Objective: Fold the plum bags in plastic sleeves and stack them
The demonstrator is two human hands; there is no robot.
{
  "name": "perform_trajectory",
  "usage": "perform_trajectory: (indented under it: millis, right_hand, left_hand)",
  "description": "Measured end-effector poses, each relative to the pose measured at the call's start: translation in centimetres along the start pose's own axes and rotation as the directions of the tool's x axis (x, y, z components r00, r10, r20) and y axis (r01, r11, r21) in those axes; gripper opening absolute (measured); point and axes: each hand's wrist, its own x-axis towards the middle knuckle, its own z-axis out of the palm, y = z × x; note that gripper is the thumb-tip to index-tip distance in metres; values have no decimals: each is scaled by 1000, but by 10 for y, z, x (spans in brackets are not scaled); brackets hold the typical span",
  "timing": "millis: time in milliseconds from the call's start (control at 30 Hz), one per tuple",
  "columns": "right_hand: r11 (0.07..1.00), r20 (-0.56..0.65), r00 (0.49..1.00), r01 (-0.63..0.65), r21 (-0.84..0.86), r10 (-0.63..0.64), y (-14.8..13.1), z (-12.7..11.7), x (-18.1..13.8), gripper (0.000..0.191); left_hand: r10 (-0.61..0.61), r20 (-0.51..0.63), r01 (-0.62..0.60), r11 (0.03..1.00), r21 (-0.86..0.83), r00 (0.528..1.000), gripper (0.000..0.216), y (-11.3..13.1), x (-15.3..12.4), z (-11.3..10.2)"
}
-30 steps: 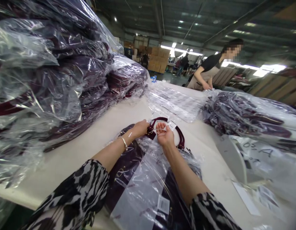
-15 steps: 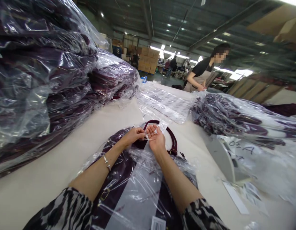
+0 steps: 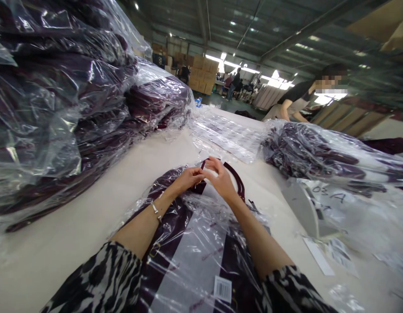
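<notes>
A dark purple handbag (image 3: 175, 243) in a clear plastic bag (image 3: 201, 256) lies in the lower middle of the frame, its curved handle (image 3: 238, 180) sticking out of the bag's open far end. Both hands meet at that end, probably because that is where the plastic opens. The left hand (image 3: 187, 179) has its fingers pinched narrow on the handle's base or the plastic edge there; I cannot tell which. The right hand (image 3: 222, 178) curls its fingers close against the left, nipping something small that the picture does not resolve. A barcode sticker (image 3: 222, 288) sits on the plastic near the bottom edge.

The handbag rests on a pale table (image 3: 67, 243). At the left rises a tall stack of bagged handbags (image 3: 58, 100), at the right a lower pile (image 3: 318, 158), with flat empty bags (image 3: 229, 134) between them. A co-worker (image 3: 299, 102) bends over the table's far side, upper right. Cardboard boxes (image 3: 201, 78) stand far back in the hall.
</notes>
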Motion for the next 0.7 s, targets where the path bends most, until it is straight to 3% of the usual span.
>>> perform_trajectory:
  millis: [67,167,233,300,467,700]
  right_hand:
    - [997,266,961,-63,-41,72,-2,14,5,48]
    - [984,409,899,-108,-143,158,6,20,10,39]
    - [964,402,898,-80,-252,180,11,15,13,25]
    - [927,374,910,-30,-375,181,12,7,16,15]
    - [756,267,957,88,-649,117,-6,-7,24,19]
    - [647,142,955,-62,-760,259,2,16,23,19]
  left_hand:
    - [20,-32,-21,999,-32,999,27,-3,1,-2]
    - [24,-81,-29,997,-68,996,32,-7,2,-7]
    - [19,-107,-24,999,-49,994,34,-8,2,-9]
    - [12,-147,2,996,93,989,34,-8,3,-10]
    - [30,-272,110,868,485,962,18,-9,5,-9]
    - [-7,-235,162,744,648,972,18,-14,0,-10]
